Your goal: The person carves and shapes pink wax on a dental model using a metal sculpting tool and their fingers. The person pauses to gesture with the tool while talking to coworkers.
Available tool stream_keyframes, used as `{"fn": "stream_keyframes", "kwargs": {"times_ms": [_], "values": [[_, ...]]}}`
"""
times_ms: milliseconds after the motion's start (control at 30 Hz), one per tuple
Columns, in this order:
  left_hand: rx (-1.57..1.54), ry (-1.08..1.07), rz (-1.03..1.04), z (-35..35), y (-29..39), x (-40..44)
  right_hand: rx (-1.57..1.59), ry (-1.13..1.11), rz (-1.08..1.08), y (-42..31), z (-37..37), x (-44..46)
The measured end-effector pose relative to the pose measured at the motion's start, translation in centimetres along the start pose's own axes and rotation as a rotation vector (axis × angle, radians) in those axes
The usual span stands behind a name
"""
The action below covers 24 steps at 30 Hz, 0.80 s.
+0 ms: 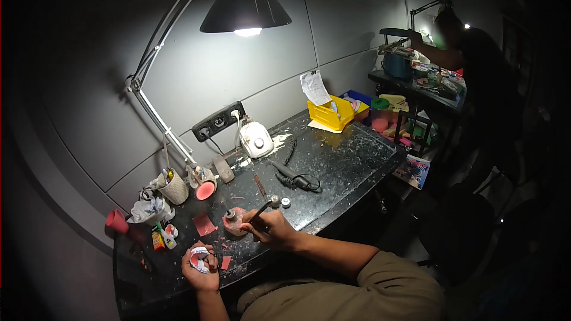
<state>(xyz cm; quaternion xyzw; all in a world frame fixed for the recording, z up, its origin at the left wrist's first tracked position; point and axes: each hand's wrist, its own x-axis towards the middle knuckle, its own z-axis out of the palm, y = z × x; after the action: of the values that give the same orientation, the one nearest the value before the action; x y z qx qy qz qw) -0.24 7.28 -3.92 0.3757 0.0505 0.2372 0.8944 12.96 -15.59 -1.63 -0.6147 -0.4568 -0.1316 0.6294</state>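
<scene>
In my left hand [205, 276], at the near edge of the bench, lies a white dental cast [198, 266] with pink wax on its arch; the fingers curl round it. My right hand [276, 230] grips a slim dark-handled tool [260, 211], whose working end I cannot make out. That hand is right beside a spirit burner [231, 216] with a metal neck and a pinkish body. Pink wax sheets [204, 224] and scraps lie between the burner and the cast. Just past the right hand stand two small caps or jars [285, 203].
A desk lamp [247, 15] hangs over the black bench [351, 148]. Along the back are a white control box [256, 140], a corded handpiece [291, 177], a yellow bin [330, 116] and a tool cup [175, 188]. Another person [488, 71] works at a bench on the right.
</scene>
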Motion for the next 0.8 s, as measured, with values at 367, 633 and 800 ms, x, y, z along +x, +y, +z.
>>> {"fn": "stream_keyframes", "kwargs": {"times_ms": [367, 633, 800], "values": [[0.007, -0.051, -0.006, -0.7, -0.14, 0.67, -0.022, -0.011, -0.019, 0.16, 0.02, 0.0], [0.006, -0.024, 0.013, -0.72, -0.27, 0.46, -0.004, -0.049, 0.075, -0.3, -0.34, 0.14], [-0.012, -0.028, -0.005, -0.58, -0.09, 0.31, -0.012, 0.032, -0.034, -0.03, 0.17, 0.1]]}}
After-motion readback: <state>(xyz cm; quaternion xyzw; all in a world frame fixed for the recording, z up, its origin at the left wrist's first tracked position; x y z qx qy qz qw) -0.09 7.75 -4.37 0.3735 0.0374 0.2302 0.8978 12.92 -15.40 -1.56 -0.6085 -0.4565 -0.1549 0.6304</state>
